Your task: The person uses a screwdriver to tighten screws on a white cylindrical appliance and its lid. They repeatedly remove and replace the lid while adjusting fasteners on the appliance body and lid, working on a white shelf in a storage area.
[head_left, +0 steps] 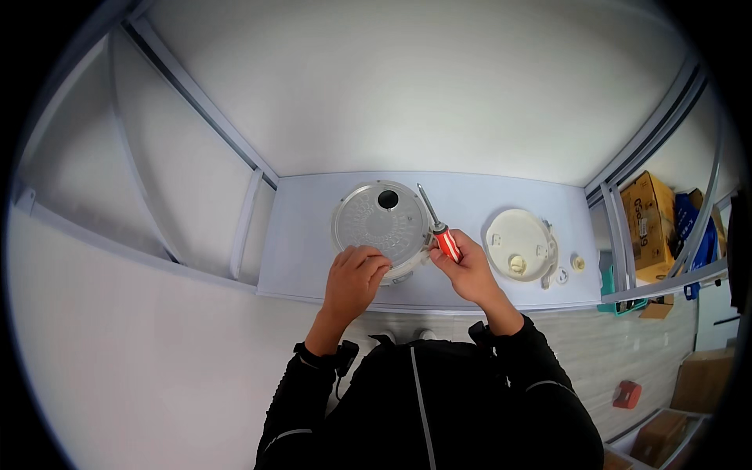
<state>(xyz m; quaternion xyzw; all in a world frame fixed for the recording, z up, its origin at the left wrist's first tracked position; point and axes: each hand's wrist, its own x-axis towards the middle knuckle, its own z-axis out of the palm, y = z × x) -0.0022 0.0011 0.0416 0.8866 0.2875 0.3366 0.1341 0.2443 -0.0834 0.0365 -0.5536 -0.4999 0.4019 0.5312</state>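
A round silvery lid-like part (364, 215) with a pale rim, an embossed middle and a dark round hole lies on the white table. My left hand (355, 278) is at its near edge, fingers bent and close together; whatever they pinch is hidden. In my right hand (468, 270) is a screwdriver (443, 235) with a red and white handle, its metal shaft pointing up and away. That hand is closed round the handle beside the right rim of the lid-like part. The screwdriver's tip is apart from any screw.
To the right lies a white round cover (513, 235) with small fittings inside. Beside it are a small white ring (562, 275) and a yellowish round piece (578, 262). Frame posts flank the table (305, 192). Beyond the right post stands a cardboard box (648, 219); a red object (627, 394) is on the floor.
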